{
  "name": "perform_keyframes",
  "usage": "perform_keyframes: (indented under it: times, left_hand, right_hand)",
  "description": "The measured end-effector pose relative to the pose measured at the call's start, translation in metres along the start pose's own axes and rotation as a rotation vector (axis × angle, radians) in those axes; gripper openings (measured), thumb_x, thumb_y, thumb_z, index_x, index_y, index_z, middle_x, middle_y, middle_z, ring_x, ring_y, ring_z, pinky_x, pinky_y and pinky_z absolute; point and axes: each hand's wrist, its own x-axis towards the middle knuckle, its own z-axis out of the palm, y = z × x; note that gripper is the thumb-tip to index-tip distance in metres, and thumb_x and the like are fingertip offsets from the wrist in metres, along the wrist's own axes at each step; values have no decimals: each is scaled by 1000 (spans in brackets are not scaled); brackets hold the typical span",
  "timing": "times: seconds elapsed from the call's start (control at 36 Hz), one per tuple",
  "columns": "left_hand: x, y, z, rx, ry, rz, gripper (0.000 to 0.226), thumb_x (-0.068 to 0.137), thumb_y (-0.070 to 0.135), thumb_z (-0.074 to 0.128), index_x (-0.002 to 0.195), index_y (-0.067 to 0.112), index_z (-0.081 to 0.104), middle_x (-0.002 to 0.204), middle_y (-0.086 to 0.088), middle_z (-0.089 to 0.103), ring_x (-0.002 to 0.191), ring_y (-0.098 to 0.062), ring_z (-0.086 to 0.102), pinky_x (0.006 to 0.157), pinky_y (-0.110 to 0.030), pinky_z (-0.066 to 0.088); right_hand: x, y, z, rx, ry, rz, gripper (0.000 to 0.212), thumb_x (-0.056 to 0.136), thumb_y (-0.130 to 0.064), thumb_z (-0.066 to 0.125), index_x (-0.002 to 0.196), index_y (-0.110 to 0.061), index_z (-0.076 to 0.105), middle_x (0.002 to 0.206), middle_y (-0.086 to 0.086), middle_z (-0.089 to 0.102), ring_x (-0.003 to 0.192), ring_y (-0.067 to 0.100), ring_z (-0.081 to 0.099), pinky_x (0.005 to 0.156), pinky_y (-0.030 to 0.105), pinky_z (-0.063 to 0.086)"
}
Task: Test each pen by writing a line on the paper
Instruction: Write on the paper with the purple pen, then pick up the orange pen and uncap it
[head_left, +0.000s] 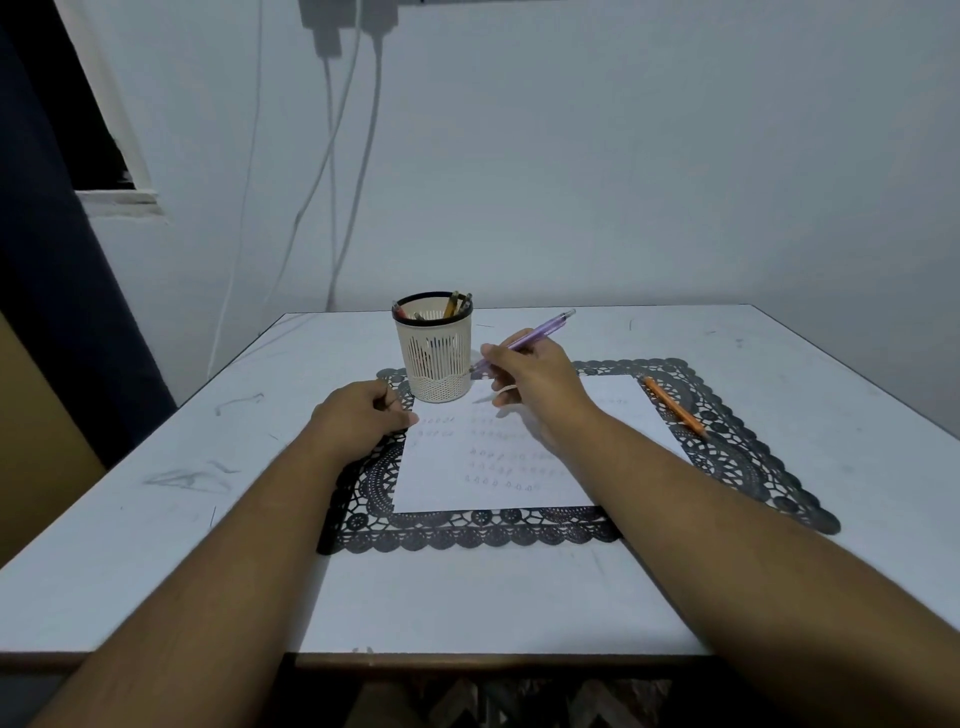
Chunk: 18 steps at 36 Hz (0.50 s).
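Right hand: while it hovers over the far part of the sheet, the right hand (535, 382) pinches a purple pen (524, 340) between thumb and fingers, cap end slanting up to the far right, tip end pointing down toward the near left.
Left hand: the left hand (363, 410) has its fingers curled, its thumb tip on the sheet's far-left corner; whether it holds anything I cannot tell.
Paper: the white paper (493, 493) lies on a dark lace placemat (467, 535) and carries several rows of small pen marks.
Pen holder: a cream slotted pen holder (435, 353) with more pens stands at the paper's far-left corner.
Orange pen: an orange pen (674, 406) lies on the mat just right of the paper.
Table: a white table (156, 519) bears everything.
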Motion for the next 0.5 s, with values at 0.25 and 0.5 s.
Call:
perform_keyframes:
  times: [0.25, 0.5]
  left_hand:
    - [-7, 8, -2, 14, 44, 36, 36, 79, 35, 87, 99, 25, 58, 91, 1, 65, 82, -19, 61, 72, -35, 44]
    - [3, 33, -1, -218, 182, 39, 108, 72, 39, 93, 153, 36, 22, 132, 6, 49, 131, -25, 46, 105, -50, 46]
  right_hand:
    - [2, -8, -9, 147, 89, 100, 4, 94, -4, 71, 96, -8, 72, 72, 7, 61, 60, 18, 59, 63, 33, 59]
    - [13, -14, -24, 467, 249, 182, 29, 101, -16, 45, 106, -4, 71, 76, 6, 65, 60, 20, 56, 56, 35, 56]
